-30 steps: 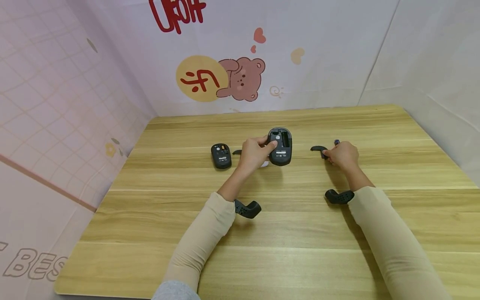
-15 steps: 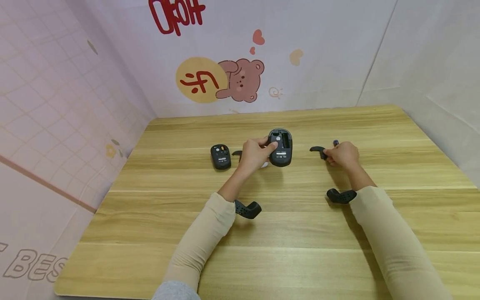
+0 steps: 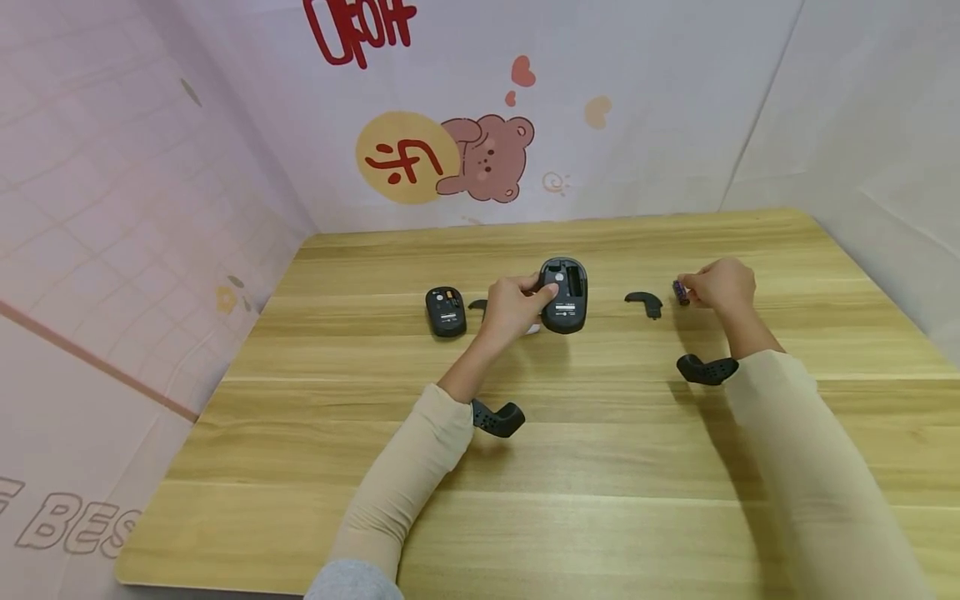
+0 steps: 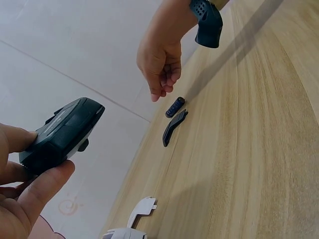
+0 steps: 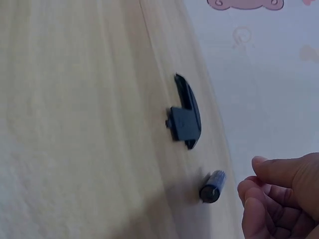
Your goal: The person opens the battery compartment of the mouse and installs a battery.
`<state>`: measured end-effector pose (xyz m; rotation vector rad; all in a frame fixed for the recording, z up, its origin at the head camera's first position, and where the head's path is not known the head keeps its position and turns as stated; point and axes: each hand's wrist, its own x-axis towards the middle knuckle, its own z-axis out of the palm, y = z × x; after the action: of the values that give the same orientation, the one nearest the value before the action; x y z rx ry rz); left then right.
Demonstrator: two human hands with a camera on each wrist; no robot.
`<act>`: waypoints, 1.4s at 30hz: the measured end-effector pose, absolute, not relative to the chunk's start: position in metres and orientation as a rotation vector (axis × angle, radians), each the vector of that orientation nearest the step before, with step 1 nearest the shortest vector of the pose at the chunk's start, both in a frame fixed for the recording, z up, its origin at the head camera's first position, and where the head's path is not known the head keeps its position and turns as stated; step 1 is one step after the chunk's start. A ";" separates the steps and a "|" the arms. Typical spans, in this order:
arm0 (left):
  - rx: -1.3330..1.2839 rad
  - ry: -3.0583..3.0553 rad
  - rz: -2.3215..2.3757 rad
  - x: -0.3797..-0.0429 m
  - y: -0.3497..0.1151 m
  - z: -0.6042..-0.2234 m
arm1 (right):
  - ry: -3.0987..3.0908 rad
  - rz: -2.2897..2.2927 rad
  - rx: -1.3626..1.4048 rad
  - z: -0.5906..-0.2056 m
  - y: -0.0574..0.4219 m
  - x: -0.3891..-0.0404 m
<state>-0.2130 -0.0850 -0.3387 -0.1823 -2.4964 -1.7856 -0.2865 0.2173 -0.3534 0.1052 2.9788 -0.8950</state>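
My left hand point(image 3: 510, 310) pinches a black computer mouse point(image 3: 564, 310), held above the table with its underside and uncovered battery slot toward the head camera. That slot looks vacant. A dark blue battery point(image 3: 681, 292) lies on the tabletop to the right. Just beside and above it hovers my right hand point(image 3: 723, 287), its fingers loosely bent. In the right wrist view a gap separates those fingers from the battery point(image 5: 213, 186). Left of the battery rests a black curved battery cover point(image 3: 647, 304), touched by neither hand.
Another black mouse point(image 3: 446, 312) lies underside up on the left, an orange-topped battery in its slot. A black curved piece point(image 3: 477, 305) sits partly behind my left hand. White mouse parts point(image 4: 143, 206) show low in the left wrist view. A printed wall cloth hangs behind the table point(image 3: 570, 467).
My right hand has let go of the battery cover and moved right, over to the battery. The cover now lies alone on the table. My left hand and its mouse have barely moved.
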 end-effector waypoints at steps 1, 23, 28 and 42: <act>-0.184 -2.495 -1.790 -0.213 -0.085 -0.339 | 2.979 -0.891 0.118 -0.355 0.219 -0.288; -0.181 -2.491 -1.801 -0.214 -0.084 -0.342 | 2.878 -0.884 0.181 -0.370 0.226 -0.297; -0.184 -2.474 -1.823 -0.215 -0.084 -0.343 | 2.886 -0.913 0.140 -0.373 0.223 -0.299; -0.156 -2.495 -1.810 -0.210 -0.081 -0.340 | 2.912 -0.948 0.179 -0.376 0.220 -0.295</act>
<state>-0.2099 -0.0813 -0.3397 -0.1559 -2.4953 -1.8103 -0.2955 0.2201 -0.3756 0.1792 2.9118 -0.9476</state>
